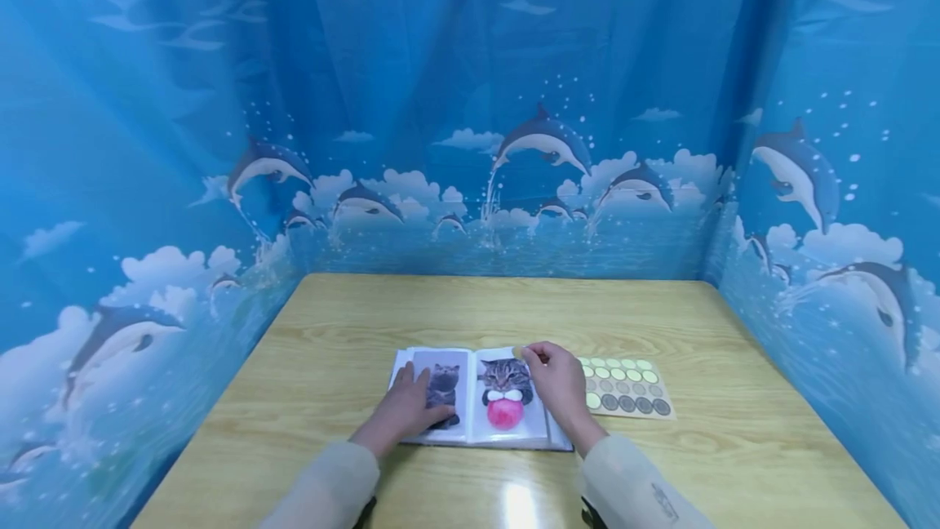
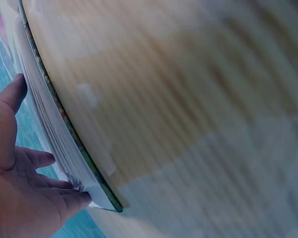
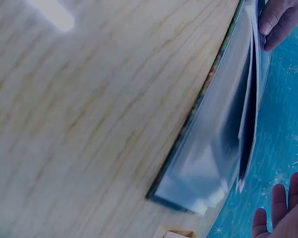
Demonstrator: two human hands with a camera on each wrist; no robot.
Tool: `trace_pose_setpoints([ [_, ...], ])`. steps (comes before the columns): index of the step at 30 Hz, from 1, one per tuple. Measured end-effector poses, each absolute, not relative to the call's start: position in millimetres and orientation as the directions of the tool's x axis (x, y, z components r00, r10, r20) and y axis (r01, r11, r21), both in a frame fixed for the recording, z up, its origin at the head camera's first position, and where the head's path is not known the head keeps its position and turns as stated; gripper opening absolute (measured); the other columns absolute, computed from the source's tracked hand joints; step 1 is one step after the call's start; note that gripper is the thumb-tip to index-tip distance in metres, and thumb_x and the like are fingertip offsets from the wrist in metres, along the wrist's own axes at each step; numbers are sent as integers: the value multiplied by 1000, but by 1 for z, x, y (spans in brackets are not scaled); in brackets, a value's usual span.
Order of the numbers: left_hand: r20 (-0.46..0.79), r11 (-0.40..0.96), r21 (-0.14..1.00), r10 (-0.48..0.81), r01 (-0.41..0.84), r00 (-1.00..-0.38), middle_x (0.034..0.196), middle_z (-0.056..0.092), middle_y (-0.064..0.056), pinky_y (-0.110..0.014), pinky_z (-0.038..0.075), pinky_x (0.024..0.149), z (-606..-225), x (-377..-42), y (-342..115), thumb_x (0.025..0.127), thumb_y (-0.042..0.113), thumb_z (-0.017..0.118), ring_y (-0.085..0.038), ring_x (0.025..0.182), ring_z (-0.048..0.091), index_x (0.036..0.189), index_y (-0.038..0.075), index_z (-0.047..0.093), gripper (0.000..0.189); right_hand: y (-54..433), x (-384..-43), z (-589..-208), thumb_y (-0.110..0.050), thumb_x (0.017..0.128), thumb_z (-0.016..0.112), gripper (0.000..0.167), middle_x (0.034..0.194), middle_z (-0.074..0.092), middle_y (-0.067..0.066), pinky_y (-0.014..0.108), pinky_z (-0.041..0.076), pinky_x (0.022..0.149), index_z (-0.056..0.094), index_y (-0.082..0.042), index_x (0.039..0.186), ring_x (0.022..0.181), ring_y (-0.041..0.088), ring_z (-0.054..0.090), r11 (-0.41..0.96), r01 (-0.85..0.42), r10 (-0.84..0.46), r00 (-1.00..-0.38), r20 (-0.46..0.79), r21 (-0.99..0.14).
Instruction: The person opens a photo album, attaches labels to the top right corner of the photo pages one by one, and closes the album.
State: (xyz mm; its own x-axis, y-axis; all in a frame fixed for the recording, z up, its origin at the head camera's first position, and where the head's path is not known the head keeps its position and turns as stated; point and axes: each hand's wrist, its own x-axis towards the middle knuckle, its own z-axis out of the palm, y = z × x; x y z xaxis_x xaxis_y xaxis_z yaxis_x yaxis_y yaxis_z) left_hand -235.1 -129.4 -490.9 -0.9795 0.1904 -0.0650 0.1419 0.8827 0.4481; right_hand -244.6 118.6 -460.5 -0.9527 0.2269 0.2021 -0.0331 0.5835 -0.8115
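Note:
A photo album (image 1: 471,437) lies spread on the table, with a grey cat picture (image 1: 444,390) on the left page and a tabby cat with a pink ball (image 1: 505,413) on the right. My left hand (image 1: 405,408) rests on the left page, its fingers spread; the left wrist view has this hand (image 2: 30,183) along the page edges. At the top of the right page, my right hand (image 1: 556,378) pinches a small yellowish round sticker (image 1: 518,352) between thumb and fingertips. In the right wrist view the right hand (image 3: 288,215) appears beside the album's loose pages (image 3: 246,119).
Right of the album lies a sheet of round stickers (image 1: 624,386) in yellow and grey rows, partly behind my right hand. The wooden table (image 1: 352,308) is enclosed by blue dolphin-print curtains (image 1: 441,64) at the back and both sides.

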Motion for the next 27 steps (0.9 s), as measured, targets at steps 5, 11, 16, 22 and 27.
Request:
trace_pose_setpoints([
  [5,-76,887,440,188,136,-979,152,21,-40,-58,25,115,-492,-231,-122,85,54,71,-52,142,22,145,-8,41,92,114,-247,-457,-24,94,68,15,85,69,0,38,51,73,76,-12,96,77,17,61,603,-42,206,-957,206,-797],
  [11,-57,886,436,205,160,-977,151,24,-40,-58,28,114,-493,-226,-113,84,57,71,-52,140,25,144,-8,43,93,111,-255,-453,-26,95,67,16,84,68,-1,38,52,74,75,-12,97,78,16,61,625,-27,192,-963,187,-780],
  [16,-35,887,424,216,181,-976,149,26,-41,-58,30,113,-493,-224,-107,83,58,71,-53,139,27,143,-8,44,93,105,-264,-450,-26,95,67,17,83,69,-1,39,52,72,76,-12,99,77,17,61,654,-28,179,-965,191,-756],
  [22,-40,892,415,215,180,-976,149,26,-40,-58,32,112,-489,-219,-97,83,59,71,-53,139,28,143,-8,44,94,97,-271,-454,-25,94,66,18,82,70,-2,39,52,72,76,-11,98,76,16,63,691,-63,137,-967,217,-720],
  [27,-38,900,395,214,182,-976,149,28,-40,-57,35,111,-489,-216,-90,83,60,70,-51,138,30,143,-7,45,93,95,-273,-461,-27,94,66,18,80,69,-3,40,53,71,76,-12,97,72,15,61,714,-67,111,-972,207,-697],
])
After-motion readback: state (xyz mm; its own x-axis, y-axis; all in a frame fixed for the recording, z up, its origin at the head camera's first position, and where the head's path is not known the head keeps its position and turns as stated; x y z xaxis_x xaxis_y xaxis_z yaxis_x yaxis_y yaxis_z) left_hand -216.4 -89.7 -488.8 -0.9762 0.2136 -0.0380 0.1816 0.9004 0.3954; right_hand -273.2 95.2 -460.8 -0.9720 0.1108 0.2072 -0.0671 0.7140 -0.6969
